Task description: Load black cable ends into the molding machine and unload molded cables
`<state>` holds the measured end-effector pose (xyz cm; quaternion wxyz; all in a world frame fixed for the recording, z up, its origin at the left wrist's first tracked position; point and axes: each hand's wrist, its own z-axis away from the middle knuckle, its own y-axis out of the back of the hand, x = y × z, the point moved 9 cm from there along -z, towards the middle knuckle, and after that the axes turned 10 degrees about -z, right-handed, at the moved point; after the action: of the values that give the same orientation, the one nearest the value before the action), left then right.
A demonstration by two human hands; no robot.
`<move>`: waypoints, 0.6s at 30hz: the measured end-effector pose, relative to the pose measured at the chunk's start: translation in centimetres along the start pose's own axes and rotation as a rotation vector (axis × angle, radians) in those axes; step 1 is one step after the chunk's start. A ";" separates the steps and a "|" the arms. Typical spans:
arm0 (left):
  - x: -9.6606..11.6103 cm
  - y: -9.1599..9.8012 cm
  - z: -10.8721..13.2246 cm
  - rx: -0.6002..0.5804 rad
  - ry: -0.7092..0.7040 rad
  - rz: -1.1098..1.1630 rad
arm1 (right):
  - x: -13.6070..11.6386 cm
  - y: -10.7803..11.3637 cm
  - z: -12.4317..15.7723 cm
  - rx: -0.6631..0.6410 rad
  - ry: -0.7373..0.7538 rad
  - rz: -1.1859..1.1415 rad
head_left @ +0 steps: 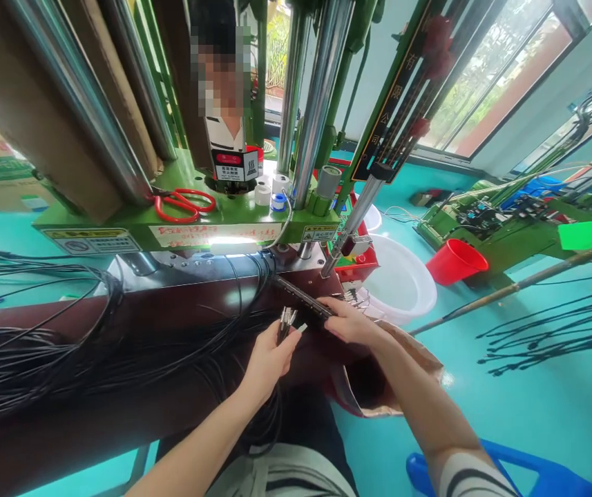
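Observation:
My left hand [267, 355] is closed around a small bunch of cable ends, with silvery metal connectors [288, 317] sticking up above the fingers. Black cables [269, 417] hang down below that hand. My right hand [350, 323] grips the near end of a long, dark, narrow bar [300, 297] with small marks along it. The bar slants up and left towards the base of the green press [244, 231]. Many more black cables [135, 366] lie in a thick bundle across the brown table [41, 452], left of my hands.
Red-handled scissors [184, 206] and white tape rolls [263, 194] lie on the press ledge. An open paper-lined bag [423, 359] stands below my right forearm. Beyond are a white tub [404, 276], a red bucket [456, 262] and a blue stool [528, 459]. Another person [226, 131] is behind the press.

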<state>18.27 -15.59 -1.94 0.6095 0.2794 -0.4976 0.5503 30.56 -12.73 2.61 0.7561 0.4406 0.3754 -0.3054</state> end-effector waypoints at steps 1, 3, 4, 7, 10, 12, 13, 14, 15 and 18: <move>-0.1 -0.4 -0.1 -0.018 0.002 -0.016 | 1.0 -0.7 0.9 0.023 -0.032 -0.259; -0.1 -1.3 -0.3 -0.044 -0.003 -0.078 | 2.5 -1.9 2.2 0.119 -0.032 -0.672; 0.0 -1.7 -0.4 -0.052 -0.013 -0.112 | 2.9 -2.3 2.6 0.175 -0.009 -0.808; 0.5 -2.5 -0.7 -0.045 -0.053 -0.182 | 3.3 -3.1 2.9 0.291 0.071 -1.010; 1.0 -2.8 -0.9 -0.036 -0.079 -0.218 | 3.3 -3.2 2.7 0.305 0.106 -1.047; 1.2 -2.9 -1.0 -0.044 -0.085 -0.247 | 3.4 -3.1 2.6 0.308 0.116 -1.040; 1.2 -2.9 -1.0 -0.053 -0.082 -0.259 | 3.5 -3.0 2.6 0.316 0.123 -1.032; 1.1 -3.0 -1.0 -0.066 -0.074 -0.268 | 3.6 -2.9 2.7 0.329 0.130 -1.022; 0.9 -3.0 -1.1 -0.079 -0.062 -0.274 | 3.7 -2.8 2.8 0.344 0.136 -1.010; 0.4 -3.2 -1.1 -0.116 -0.026 -0.287 | 3.9 -2.8 3.1 0.386 0.140 -0.951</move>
<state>21.59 -15.22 -1.30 0.6907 0.3192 -0.4911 0.4242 31.34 -17.18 -0.91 0.4116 0.3720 0.5209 -0.6487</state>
